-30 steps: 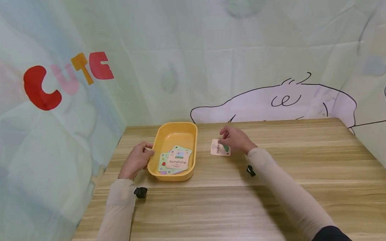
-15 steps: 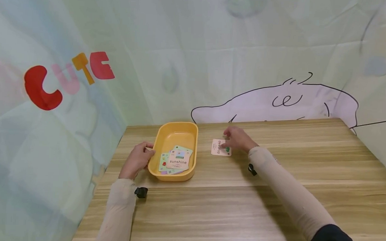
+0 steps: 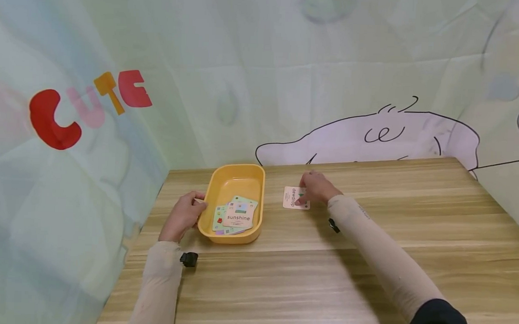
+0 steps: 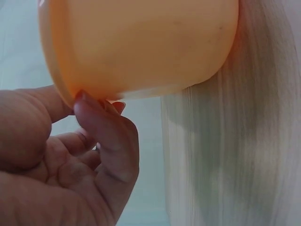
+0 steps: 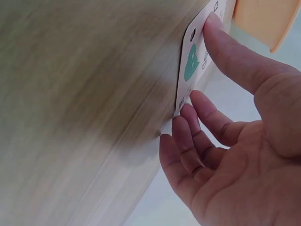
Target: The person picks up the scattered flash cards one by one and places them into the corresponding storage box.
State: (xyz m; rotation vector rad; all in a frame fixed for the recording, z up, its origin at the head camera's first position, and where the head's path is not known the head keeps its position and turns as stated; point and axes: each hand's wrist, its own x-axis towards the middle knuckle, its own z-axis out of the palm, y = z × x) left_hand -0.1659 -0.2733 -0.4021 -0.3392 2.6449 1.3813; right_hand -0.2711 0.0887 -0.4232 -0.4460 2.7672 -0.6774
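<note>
My left hand (image 3: 182, 218) holds the left rim of a yellow plastic tub (image 3: 235, 239), which stands on the table. In the left wrist view the thumb and fingers pinch the tub's edge. Inside lie several word cards, with a pink "sunshine" card (image 3: 238, 219) on top. To the tub's right, a pink "dewdrop" card (image 3: 288, 198) lies face up on the table. My right hand (image 3: 320, 187) spans it: in the right wrist view the thumb touches the card's (image 5: 192, 63) face and the loosely bent fingers meet another edge.
The wooden table (image 3: 306, 287) reaches back to a printed cloth backdrop (image 3: 245, 85) and along another cloth at the left. Black wrist cameras hang under both forearms, the left one (image 3: 189, 259) close to the tabletop.
My right hand draws back slightly from the dewdrop card, then comes back over it, thumb now on its near side and fingers at its far edge. The left hand and tub stay put.
</note>
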